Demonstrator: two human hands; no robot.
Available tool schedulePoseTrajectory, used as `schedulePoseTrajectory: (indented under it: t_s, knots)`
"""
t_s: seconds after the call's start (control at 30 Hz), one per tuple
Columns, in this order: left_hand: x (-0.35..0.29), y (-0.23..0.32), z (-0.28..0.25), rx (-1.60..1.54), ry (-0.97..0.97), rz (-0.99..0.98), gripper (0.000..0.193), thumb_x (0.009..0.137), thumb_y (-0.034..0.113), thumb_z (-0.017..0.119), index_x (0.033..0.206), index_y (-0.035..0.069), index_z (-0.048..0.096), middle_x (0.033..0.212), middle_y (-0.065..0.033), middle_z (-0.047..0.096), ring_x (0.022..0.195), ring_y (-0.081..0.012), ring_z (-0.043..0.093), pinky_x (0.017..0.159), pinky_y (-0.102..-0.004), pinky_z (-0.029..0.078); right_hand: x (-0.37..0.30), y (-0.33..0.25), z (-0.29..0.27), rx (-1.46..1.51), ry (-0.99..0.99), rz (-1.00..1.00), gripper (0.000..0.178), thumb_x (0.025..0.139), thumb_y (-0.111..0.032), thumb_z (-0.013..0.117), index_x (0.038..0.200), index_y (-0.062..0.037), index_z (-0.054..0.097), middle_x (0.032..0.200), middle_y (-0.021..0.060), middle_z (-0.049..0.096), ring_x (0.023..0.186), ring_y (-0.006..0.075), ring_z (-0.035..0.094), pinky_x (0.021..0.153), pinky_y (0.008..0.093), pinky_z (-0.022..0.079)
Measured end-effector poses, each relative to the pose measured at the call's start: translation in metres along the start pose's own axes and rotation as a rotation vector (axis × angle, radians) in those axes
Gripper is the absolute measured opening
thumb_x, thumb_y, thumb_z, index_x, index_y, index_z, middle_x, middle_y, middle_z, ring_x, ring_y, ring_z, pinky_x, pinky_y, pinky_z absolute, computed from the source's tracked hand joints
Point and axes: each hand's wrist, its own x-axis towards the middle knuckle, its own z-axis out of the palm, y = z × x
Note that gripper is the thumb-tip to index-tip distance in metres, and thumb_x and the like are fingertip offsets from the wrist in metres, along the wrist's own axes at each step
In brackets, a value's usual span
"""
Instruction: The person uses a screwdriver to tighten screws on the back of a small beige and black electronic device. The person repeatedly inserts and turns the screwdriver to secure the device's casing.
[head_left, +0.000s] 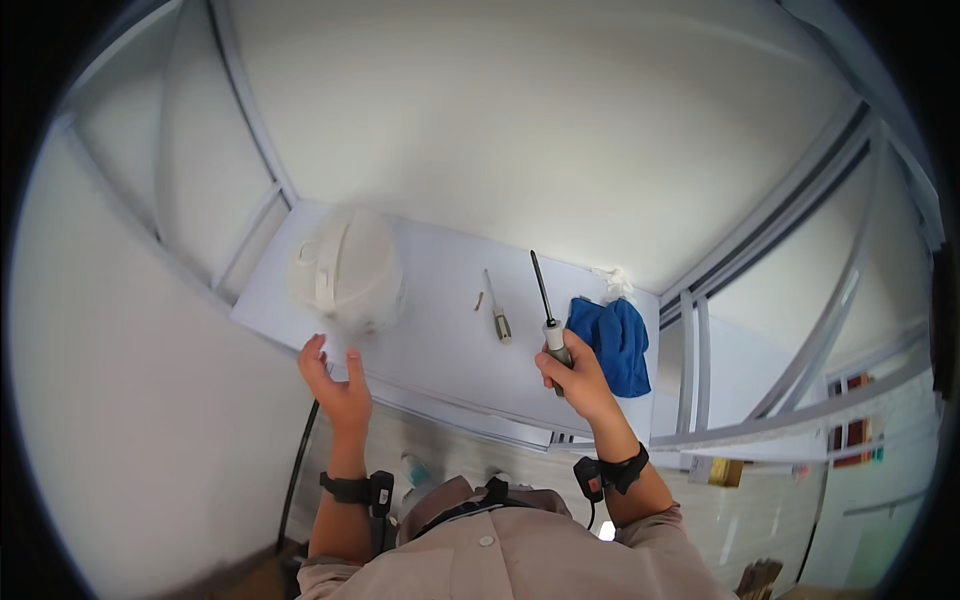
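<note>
White appliance: rounded, glossy plastic body with a band-like handle (345,270), at the table's left; looks whole, no work on it evident.
Left hand (341,398): fingers loosely spread, empty, just beside the appliance's near side.
Right hand (582,382): fingers closed around a grey-handled, dark-shafted screwdriver (555,338), tip pointing far.
Left lying: slim grey-handled screwdriver (502,324), mid-table.
Right side: crumpled blue cloth (615,345).
Done: apparently only one tool taken up.
</note>
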Motion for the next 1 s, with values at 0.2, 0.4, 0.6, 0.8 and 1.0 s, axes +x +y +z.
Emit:
schedulePoseTrajectory:
  t_s: [0.2,0.4,0.6,0.8,1.0]
  knots:
    - [-0.099,0.066,0.003,-0.118,-0.151,-0.222,0.040,0.088,0.011,0.065,0.124,0.000,0.053,0.107,-0.0099,0.062,0.096,-0.0181,0.058,0.083,-0.0313,0.046,-0.017,0.019,-0.024,-0.028,-0.349,0.087,0.026,0.083,-0.013,0.064,0.102,-0.0020,0.051,0.075,0.0021,0.052,0.064,0.0095,0.050,0.058,0.0250,0.042]
    - [-0.147,0.127,-0.026,-0.300,-0.205,-0.438,0.044,0.091,0.016,0.064,0.130,-0.001,0.050,0.107,-0.0075,0.065,0.091,-0.0124,0.061,0.077,-0.0258,0.048,-0.029,0.046,-0.001,-0.330,-0.845,-0.119,0.028,0.081,-0.006,0.063,0.107,-0.0011,0.052,0.082,0.0010,0.053,0.072,0.0090,0.048,0.065,0.0253,0.041]
    - [-0.200,0.124,-0.080,-0.420,0.170,-0.589,0.024,0.094,0.011,0.060,0.114,-0.001,0.054,0.092,-0.0051,0.063,0.082,-0.0120,0.061,0.077,-0.0277,0.051,-0.057,0.053,0.051,-0.369,-1.156,-0.122,0.035,0.080,-0.014,0.067,0.110,0.0002,0.054,0.079,0.0081,0.056,0.071,0.0155,0.051,0.066,0.0308,0.044]
    - [-0.256,0.130,-0.128,-0.473,0.436,-0.735,0.009,0.094,0.009,0.059,0.097,0.003,0.054,0.084,-0.0023,0.061,0.074,-0.0107,0.060,0.072,-0.0263,0.052,-0.094,0.060,0.093,-0.458,-1.385,-0.099,0.036,0.080,-0.014,0.067,0.110,0.0011,0.055,0.080,0.0098,0.057,0.071,0.0178,0.053,0.067,0.0317,0.044]
    - [-0.306,0.133,-0.175,-0.450,0.508,-0.821,0.009,0.094,0.011,0.059,0.096,0.003,0.054,0.082,-0.0026,0.062,0.072,-0.0116,0.062,0.070,-0.0259,0.052,-0.130,0.067,0.124,-0.470,-1.493,-0.175,0.035,0.079,-0.014,0.067,0.109,0.0013,0.056,0.082,0.0131,0.061,0.072,0.0222,0.057,0.067,0.0328,0.045]
